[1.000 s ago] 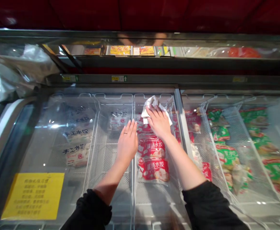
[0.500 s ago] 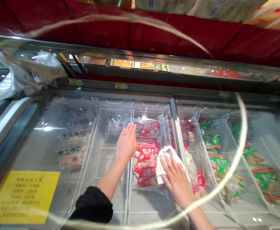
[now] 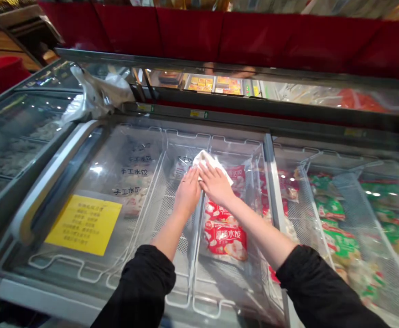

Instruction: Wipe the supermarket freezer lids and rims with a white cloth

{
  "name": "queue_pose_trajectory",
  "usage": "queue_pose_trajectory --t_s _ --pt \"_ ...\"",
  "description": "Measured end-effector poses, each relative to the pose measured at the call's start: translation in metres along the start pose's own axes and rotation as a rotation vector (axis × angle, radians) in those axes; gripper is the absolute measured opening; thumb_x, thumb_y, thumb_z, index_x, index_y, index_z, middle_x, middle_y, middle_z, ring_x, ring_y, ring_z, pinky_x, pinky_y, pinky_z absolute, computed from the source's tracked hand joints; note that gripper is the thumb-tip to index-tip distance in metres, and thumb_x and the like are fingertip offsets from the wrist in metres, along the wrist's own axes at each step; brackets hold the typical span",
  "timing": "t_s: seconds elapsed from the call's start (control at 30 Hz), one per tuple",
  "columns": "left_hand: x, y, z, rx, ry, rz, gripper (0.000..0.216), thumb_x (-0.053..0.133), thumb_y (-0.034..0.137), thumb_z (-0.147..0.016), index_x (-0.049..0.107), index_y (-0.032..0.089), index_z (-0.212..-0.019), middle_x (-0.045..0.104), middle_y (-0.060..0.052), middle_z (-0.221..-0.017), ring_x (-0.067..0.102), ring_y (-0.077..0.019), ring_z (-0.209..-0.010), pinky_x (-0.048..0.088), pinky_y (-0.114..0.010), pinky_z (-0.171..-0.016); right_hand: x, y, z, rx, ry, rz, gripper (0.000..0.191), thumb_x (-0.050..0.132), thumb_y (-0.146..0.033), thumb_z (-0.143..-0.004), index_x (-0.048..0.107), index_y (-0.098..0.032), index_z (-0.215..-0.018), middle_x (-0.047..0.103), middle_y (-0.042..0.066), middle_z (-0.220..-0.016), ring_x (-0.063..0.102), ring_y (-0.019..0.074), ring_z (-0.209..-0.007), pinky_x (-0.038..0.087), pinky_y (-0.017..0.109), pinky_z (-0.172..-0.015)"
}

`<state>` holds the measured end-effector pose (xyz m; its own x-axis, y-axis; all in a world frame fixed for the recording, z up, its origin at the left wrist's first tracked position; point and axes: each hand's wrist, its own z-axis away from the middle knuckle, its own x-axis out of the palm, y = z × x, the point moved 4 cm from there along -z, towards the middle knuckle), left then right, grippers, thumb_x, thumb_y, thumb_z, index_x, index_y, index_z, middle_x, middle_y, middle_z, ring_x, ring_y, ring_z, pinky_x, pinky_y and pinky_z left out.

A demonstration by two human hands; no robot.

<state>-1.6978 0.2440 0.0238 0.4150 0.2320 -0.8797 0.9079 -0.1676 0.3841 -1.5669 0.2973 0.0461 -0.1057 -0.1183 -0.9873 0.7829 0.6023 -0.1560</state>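
A white cloth (image 3: 203,158) lies against the clear lid of a chest freezer, pressed there by my right hand (image 3: 217,186), whose fingers stretch over it. Right beside it, my left hand (image 3: 187,192) rests flat on the lid with its fingers extended, the tips at the cloth's left edge. I see nothing held in the left hand. Under the lid are red dumpling bags (image 3: 225,239) in a wire basket, partly hidden by my right forearm. A paler bag with black lettering (image 3: 182,167) shows behind my left fingertips.
A yellow notice (image 3: 85,224) is stuck on the lid at the left, near a curved grey handle (image 3: 28,214). Crumpled clear plastic (image 3: 98,98) sits at the back left corner. The lid's dividing frame (image 3: 275,182) runs to the right. Green bags (image 3: 339,239) lie beyond it.
My right hand has moved left and away from me across the lid with the cloth, coming next to my left hand. The view has shifted left, showing more of the freezer's left side.
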Motion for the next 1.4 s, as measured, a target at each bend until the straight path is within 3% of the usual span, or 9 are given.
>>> queue_pose_trajectory --t_s 0.13,0.27,0.47,0.67,0.83,0.93,1.1,1.27,1.4 --pt "-0.044 -0.057 0.057 0.122 -0.124 -0.128 0.057 0.037 0.016 -0.105 0.044 0.012 -0.162 0.046 -0.013 -0.167 0.041 -0.0226 -0.158 0.038 -0.045 -0.13 0.013 -0.039 0.047 -0.207 0.023 -0.008 0.057 0.034 -0.038 -0.11 0.038 -0.029 -0.166 0.033 -0.005 -0.174 0.027 0.0208 -0.163 0.031 0.046 -0.132" --pt "-0.07 -0.095 0.085 0.114 -0.124 -0.15 0.057 0.039 0.019 -0.106 0.043 0.017 -0.163 0.049 -0.01 -0.166 0.044 -0.0215 -0.156 0.041 -0.043 -0.128 0.021 0.007 0.077 -0.029 0.05 0.036 0.059 0.035 -0.042 -0.11 0.033 -0.033 -0.168 0.037 -0.003 -0.173 0.031 0.0219 -0.162 0.032 0.047 -0.131" --pt "-0.07 -0.092 0.081 0.065 -0.095 -0.035 0.055 0.041 0.013 -0.103 0.051 0.015 -0.157 0.052 -0.009 -0.163 0.048 -0.0226 -0.153 0.046 -0.045 -0.125 0.01 0.065 0.006 0.434 0.073 0.094 0.065 0.025 -0.046 -0.109 0.03 -0.023 -0.17 0.035 0.009 -0.175 0.03 0.0304 -0.162 0.035 0.058 -0.126" --pt "-0.083 -0.103 0.084 -0.036 -0.016 0.347 0.046 0.04 0.009 -0.1 0.071 0.019 -0.133 0.071 -0.007 -0.144 0.06 -0.0195 -0.142 0.048 -0.046 -0.125 0.015 -0.037 -0.1 0.383 0.066 0.09 0.063 0.024 -0.041 -0.11 0.034 -0.02 -0.168 0.036 0.01 -0.174 0.031 0.0307 -0.161 0.031 0.055 -0.129" --pt "-0.119 -0.141 0.078 -0.134 0.056 0.589 0.044 0.035 0.01 -0.104 0.077 0.021 -0.113 0.082 -0.005 -0.113 0.076 -0.0167 -0.112 0.058 -0.041 -0.114 0.036 -0.139 -0.072 0.142 0.047 0.102 0.062 0.03 -0.038 -0.11 0.023 -0.029 -0.172 0.032 0.002 -0.176 0.026 0.0255 -0.164 0.029 0.051 -0.13" --pt "-0.145 -0.183 0.065 -0.013 0.041 0.478 0.041 0.039 0.011 -0.102 0.073 0.02 -0.125 0.08 -0.006 -0.124 0.071 -0.0177 -0.124 0.054 -0.042 -0.118 0.045 -0.149 -0.02 0.093 0.055 0.106 0.067 0.035 -0.038 -0.11 0.011 -0.035 -0.173 0.034 0.001 -0.175 0.028 0.0248 -0.163 0.029 0.05 -0.13" --pt "-0.15 -0.249 0.054 0.164 -0.139 0.075 0.049 0.045 0.014 -0.103 0.058 0.016 -0.15 0.059 -0.009 -0.158 0.051 -0.022 -0.151 0.042 -0.045 -0.128 0.043 -0.102 0.009 0.264 0.092 0.119 0.068 0.033 -0.042 -0.11 0.012 -0.032 -0.173 0.034 0.006 -0.175 0.03 0.03 -0.162 0.033 0.056 -0.128" --pt "-0.137 -0.265 0.067 0.202 -0.103 0.022 0.054 0.044 0.012 -0.102 0.052 0.012 -0.155 0.053 -0.011 -0.163 0.046 -0.0256 -0.154 0.04 -0.047 -0.129 0.033 -0.071 -0.067 0.51 0.123 0.115 0.065 0.025 -0.045 -0.11 0.031 -0.019 -0.169 0.036 0.012 -0.174 0.033 0.0353 -0.161 0.035 0.061 -0.126" --pt "-0.147 -0.274 0.075 0.1 0.08 0.244 0.058 0.043 0.011 -0.102 0.048 0.02 -0.159 0.062 -0.01 -0.155 0.05 -0.0227 -0.152 0.044 -0.046 -0.127 0.031 -0.113 -0.163 0.423 0.115 0.099 0.063 0.026 -0.042 -0.11 0.035 -0.021 -0.168 0.036 0.009 -0.174 0.031 0.032 -0.161 0.032 0.059 -0.129"
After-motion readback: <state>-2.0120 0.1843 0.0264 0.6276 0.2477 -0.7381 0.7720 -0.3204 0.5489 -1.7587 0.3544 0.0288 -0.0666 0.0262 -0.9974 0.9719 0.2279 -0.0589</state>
